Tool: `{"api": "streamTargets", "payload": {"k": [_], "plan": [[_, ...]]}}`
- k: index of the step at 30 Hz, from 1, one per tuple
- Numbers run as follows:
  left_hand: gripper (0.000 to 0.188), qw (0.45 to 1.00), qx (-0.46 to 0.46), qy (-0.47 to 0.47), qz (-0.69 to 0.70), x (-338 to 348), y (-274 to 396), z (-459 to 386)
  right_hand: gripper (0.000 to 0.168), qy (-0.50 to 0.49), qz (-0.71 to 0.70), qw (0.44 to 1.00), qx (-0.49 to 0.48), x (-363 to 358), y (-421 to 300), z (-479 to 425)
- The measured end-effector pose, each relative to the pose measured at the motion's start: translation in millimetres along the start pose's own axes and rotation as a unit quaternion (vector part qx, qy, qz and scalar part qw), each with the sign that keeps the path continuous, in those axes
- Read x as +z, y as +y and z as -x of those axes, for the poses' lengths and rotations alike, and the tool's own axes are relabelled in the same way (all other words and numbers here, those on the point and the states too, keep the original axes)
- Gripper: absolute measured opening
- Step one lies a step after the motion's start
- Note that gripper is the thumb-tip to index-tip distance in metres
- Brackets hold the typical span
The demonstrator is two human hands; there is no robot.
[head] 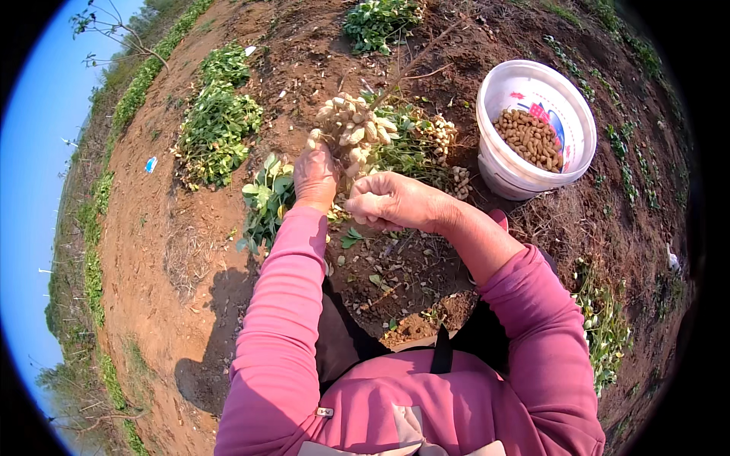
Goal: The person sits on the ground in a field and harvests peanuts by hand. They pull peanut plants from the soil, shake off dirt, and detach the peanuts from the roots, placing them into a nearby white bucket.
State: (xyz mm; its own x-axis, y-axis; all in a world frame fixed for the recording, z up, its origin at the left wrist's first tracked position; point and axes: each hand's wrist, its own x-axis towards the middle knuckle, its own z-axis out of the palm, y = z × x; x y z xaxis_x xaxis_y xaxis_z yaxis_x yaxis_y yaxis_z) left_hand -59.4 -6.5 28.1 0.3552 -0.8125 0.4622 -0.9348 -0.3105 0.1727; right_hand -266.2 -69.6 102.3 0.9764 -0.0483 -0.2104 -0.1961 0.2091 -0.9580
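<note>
My left hand (315, 176) is closed round the stems of an uprooted peanut plant. Its cluster of pale pods (356, 122) sticks up above my fist, and its green leaves (269, 196) hang out to the left. Just right of and below the cluster is my right hand (383, 200), with fingers curled in and thumb against them. Whether anything is inside those fingers is hidden. Behind the cluster more pulled peanut plants (408, 139) lie on the soil, pods (442, 134) towards the right.
A white plastic bucket (495, 161) with printing stands to the right, part filled with peanuts (530, 139). Heaps of peanut plants lie at the left (219, 122) and far ahead (379, 25). A thin dry branch (419, 57) slants up beyond the pods. Wilted stems (601, 330) lie at the right.
</note>
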Motion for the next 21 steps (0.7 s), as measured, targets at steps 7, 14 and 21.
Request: {"api": "streamTargets", "payload": {"k": [7, 14, 21], "plan": [[0.01, 0.993, -0.112, -0.047, 0.004, -31.6, 19.9, -9.4, 0.008, 0.048, -0.256, 0.964, -0.057, 4.2, 13.1, 3.5], [0.007, 0.994, -0.091, -0.052, 0.0, -13.7, 14.4, -5.8, 0.019, 0.191, -0.151, 0.969, -0.034, 6.2, 27.7, -17.1], [0.007, 0.996, -0.042, -0.077, -0.023, -18.5, 31.9, -6.0, 0.027, 0.296, -0.073, 0.952, -0.037, 1.9, 34.3, -30.1]]}}
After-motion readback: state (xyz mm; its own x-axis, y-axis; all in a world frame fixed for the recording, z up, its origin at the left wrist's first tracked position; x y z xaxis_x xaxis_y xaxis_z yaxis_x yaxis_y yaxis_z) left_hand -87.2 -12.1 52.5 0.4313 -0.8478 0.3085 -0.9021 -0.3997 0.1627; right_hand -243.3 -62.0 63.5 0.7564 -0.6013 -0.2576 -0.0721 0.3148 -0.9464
